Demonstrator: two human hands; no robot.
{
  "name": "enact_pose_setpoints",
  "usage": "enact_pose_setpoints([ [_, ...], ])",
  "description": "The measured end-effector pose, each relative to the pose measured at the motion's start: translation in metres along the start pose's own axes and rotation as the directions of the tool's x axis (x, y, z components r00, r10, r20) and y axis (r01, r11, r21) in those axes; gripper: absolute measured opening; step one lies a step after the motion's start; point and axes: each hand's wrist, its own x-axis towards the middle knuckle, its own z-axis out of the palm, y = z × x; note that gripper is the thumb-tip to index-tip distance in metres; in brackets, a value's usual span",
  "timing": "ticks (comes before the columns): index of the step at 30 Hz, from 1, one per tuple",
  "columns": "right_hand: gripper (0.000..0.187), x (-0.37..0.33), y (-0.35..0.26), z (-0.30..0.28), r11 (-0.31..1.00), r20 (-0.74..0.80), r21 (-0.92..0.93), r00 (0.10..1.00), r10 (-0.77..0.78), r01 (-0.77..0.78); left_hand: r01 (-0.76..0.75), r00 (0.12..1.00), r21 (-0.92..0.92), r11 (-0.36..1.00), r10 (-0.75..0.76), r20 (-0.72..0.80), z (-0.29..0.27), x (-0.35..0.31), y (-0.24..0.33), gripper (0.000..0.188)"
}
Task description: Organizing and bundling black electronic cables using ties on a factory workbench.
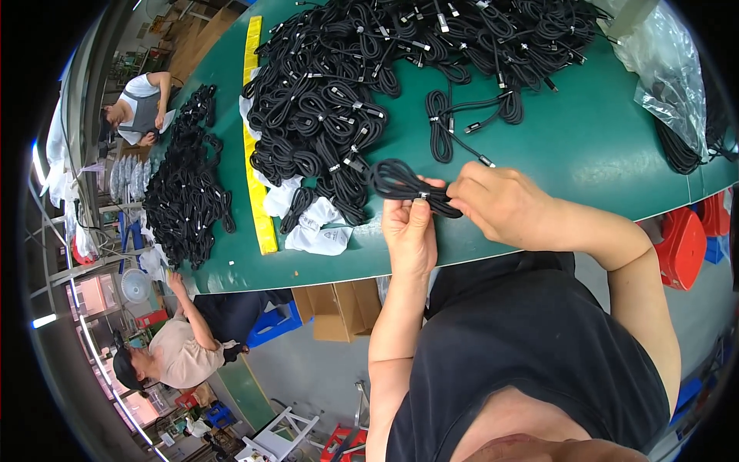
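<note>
A coiled black cable [396, 182] is held up just above the near edge of the green table [570, 146]. My left hand [412, 227] grips the bundle from below, its thumb pressed by a small light band at the coil's middle. My right hand [500, 202] pinches the bundle's right end, its fingertips hiding what lies between them. Beyond my hands, two tied cables [439, 127] lie apart from a large pile of coiled black cables [315, 115] with silvery plugs.
Yellow tape [260, 208] runs across the table, left of the big pile. White plastic bags [319, 231] lie near its foot. Another cable heap [188, 192] sits farther left, with two people beside it. A clear bag [666, 69] lies at right; a cardboard box [339, 310] stands below the table edge.
</note>
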Motion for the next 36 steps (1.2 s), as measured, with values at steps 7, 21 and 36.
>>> enact_pose_setpoints([
  [7,0.027,0.009,0.000,-0.018,0.993,-0.019,-0.033,0.993,-0.118,0.117,0.151,0.988,-0.067,0.986,-0.149,0.039,0.006,-0.005,0.008,0.030],
  [21,0.017,0.005,0.021,-0.027,0.968,0.193,0.026,0.949,-0.250,0.249,-0.391,0.920,0.861,0.324,0.116,0.374,-0.002,-0.015,0.050,0.032],
  [36,0.016,-0.005,0.010,-0.024,0.968,0.264,0.005,0.934,-0.241,0.249,-0.381,0.922,0.827,0.413,0.107,0.372,0.005,-0.014,0.035,0.033],
])
